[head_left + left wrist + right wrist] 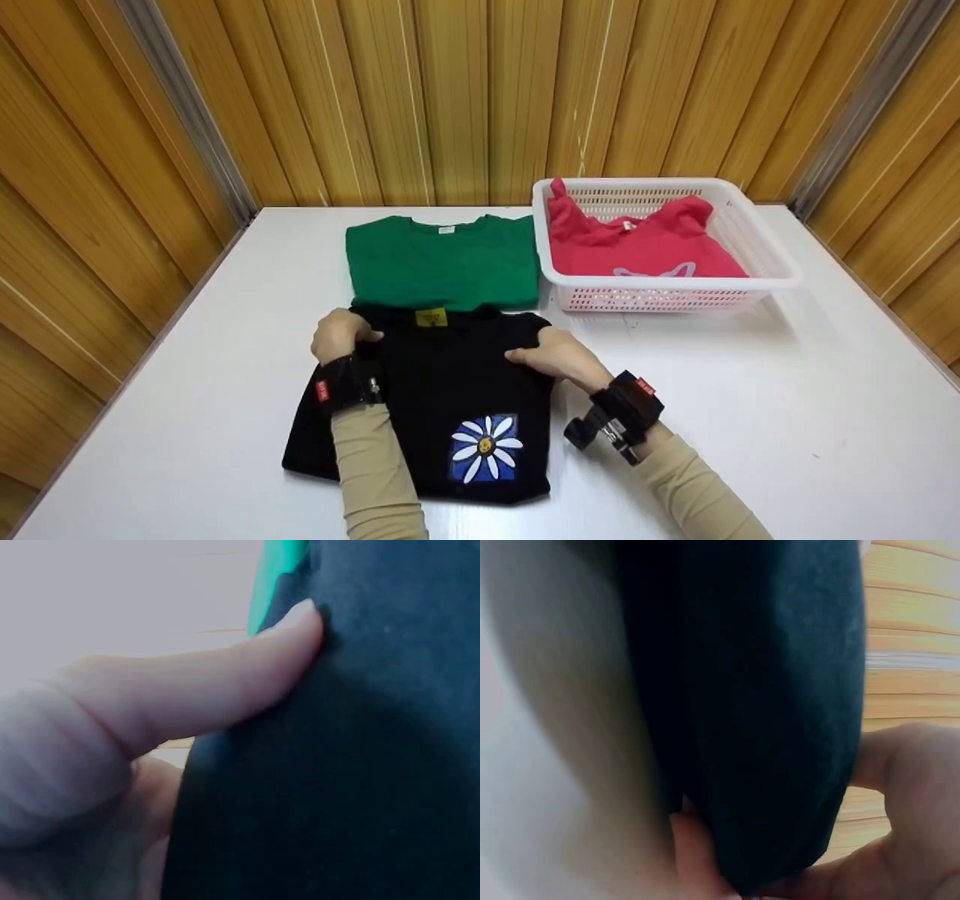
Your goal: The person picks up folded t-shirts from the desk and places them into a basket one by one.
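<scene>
A black T-shirt [457, 375] with a yellow neck label and a white daisy print lies in front of me, its collar pointing away. My left hand [341, 336] pinches its upper left edge, the thumb on top of the cloth and the other fingers under it. On the opposite edge, just below the shoulder, my right hand [559, 354] grips the fabric the same way. In the right wrist view the black cloth [772, 690] hangs between fingers and thumb. Behind its collar lies a folded green T-shirt [442, 262], partly overlapped by the black one.
A white plastic basket [675, 294] stands at the back right, touching or very near the green T-shirt. In it lies a red garment [652, 247] with a pale print. The white table [750, 405] meets wood-patterned walls [450, 105] at the back and sides.
</scene>
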A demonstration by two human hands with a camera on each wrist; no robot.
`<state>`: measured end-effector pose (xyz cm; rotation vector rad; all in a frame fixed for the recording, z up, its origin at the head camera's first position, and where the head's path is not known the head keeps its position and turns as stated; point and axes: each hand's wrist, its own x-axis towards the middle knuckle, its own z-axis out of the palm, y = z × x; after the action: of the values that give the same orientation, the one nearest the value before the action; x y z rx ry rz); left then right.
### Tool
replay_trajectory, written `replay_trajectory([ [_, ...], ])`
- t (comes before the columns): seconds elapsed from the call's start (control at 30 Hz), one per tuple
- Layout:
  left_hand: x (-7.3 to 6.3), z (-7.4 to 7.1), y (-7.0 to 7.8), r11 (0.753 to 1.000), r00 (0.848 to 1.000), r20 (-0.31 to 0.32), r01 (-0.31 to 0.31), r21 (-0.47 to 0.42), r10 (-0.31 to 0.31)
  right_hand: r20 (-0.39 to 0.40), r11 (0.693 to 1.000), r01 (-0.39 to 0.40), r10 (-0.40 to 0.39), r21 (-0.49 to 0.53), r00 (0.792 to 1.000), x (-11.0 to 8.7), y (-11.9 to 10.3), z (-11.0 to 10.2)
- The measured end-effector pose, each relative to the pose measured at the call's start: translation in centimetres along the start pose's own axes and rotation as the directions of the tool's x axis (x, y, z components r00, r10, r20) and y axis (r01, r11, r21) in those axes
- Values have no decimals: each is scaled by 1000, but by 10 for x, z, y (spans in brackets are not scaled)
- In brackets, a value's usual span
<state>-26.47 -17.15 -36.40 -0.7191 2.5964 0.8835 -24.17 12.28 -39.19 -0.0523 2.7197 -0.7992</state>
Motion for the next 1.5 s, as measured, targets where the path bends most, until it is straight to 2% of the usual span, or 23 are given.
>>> replay_trajectory([
  [0.17,0,-4,1,999,998,54,-15,33,13,37,991,8,-13,137,999,-3,0,-1],
  [0.27,-1,-5,1,998,998,56,-34,43,32,54,981,41,-52,189,997,-5,-1,-3],
  [0.53,-8,-4,0,996,997,-10,-82,22,82,11,986,122,-124,114,992,-8,-5,-4],
  [1.07,-29,-18,8,995,996,-6,-87,48,87,-60,970,231,-226,78,972,-29,-22,-11],
  [1.27,-35,-23,10,995,995,13,-101,12,101,-90,958,280,-275,60,957,-35,-27,-17],
  [1.5,-40,-26,11,988,990,-19,-138,-64,137,-156,950,303,-289,73,944,-38,-25,-26],
])
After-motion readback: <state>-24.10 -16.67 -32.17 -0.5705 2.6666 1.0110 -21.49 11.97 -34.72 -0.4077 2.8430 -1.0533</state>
